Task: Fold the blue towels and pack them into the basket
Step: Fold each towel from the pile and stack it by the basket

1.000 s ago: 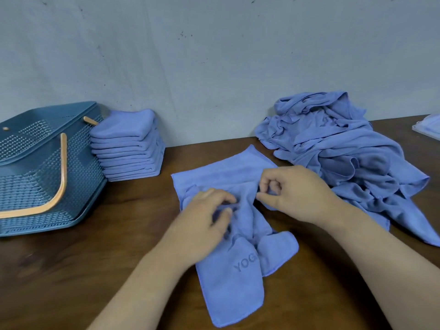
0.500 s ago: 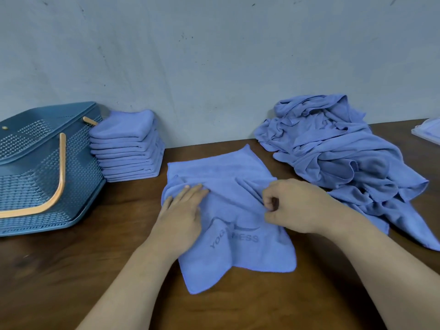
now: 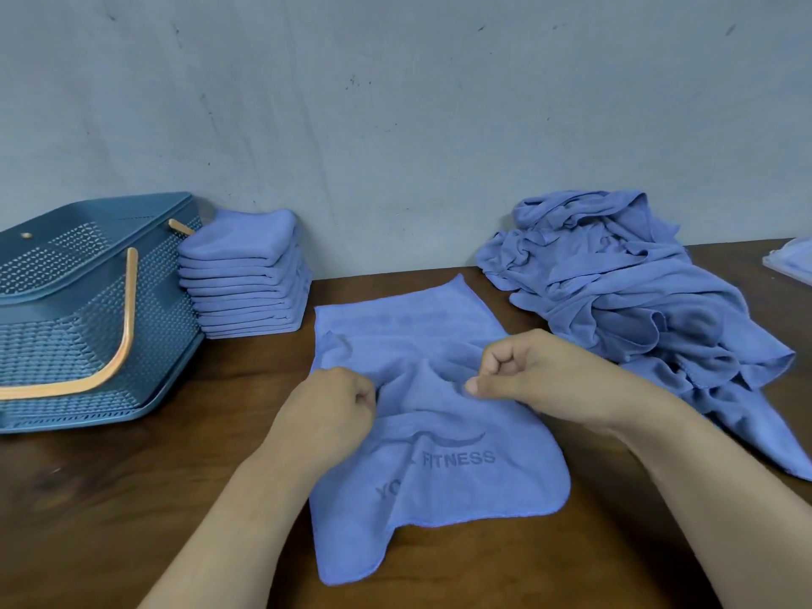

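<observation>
Towel (image 3: 408, 327) flat, long axis toward wall (image 3: 395, 125); L hand (image 3: 334, 406) & R hand (image 3: 527, 371) pinch its middle.

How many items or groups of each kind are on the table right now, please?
Blue basket: 1
Stack of folded blue towels: 1
Spread blue towel: 1
Heap of unfolded blue towels: 1
Pale item cut off at right edge: 1
Total: 5

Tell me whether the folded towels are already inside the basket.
No, the stack of folded towels sits on the table beside the basket, outside it.
</observation>
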`<act>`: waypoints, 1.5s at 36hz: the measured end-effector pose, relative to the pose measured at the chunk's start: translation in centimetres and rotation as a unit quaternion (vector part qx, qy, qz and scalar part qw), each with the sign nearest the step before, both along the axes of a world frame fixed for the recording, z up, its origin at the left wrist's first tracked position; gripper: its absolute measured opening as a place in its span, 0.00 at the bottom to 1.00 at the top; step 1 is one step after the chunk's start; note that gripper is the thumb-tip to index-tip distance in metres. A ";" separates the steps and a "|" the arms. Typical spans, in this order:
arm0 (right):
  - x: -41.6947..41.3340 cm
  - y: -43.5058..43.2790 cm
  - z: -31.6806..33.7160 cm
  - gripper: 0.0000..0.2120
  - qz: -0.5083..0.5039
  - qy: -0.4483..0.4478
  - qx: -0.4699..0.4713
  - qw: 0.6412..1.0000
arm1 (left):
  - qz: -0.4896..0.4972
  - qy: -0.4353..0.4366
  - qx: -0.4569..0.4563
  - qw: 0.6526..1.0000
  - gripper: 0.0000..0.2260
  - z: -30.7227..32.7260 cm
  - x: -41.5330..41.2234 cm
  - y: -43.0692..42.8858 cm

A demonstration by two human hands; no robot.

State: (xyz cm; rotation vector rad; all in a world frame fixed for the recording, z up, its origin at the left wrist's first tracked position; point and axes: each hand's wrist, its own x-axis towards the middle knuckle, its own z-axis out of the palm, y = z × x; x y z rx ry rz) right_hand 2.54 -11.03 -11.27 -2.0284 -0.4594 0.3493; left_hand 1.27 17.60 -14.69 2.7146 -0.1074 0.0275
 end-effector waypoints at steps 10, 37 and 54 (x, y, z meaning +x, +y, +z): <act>0.1 -1.4 0.4 0.12 0.084 0.150 -0.058 0.983 | 0.037 -0.048 0.000 0.998 0.10 0.4 -0.6 -0.9; 2.4 0.3 -4.9 0.21 -0.209 -0.129 -0.264 0.933 | -0.032 -0.048 0.023 0.998 0.22 -3.5 2.2 -0.1; 2.0 -2.5 -2.4 0.42 -0.027 -0.125 -0.254 0.959 | -0.087 -0.034 -0.035 0.995 0.07 -1.1 0.3 -1.7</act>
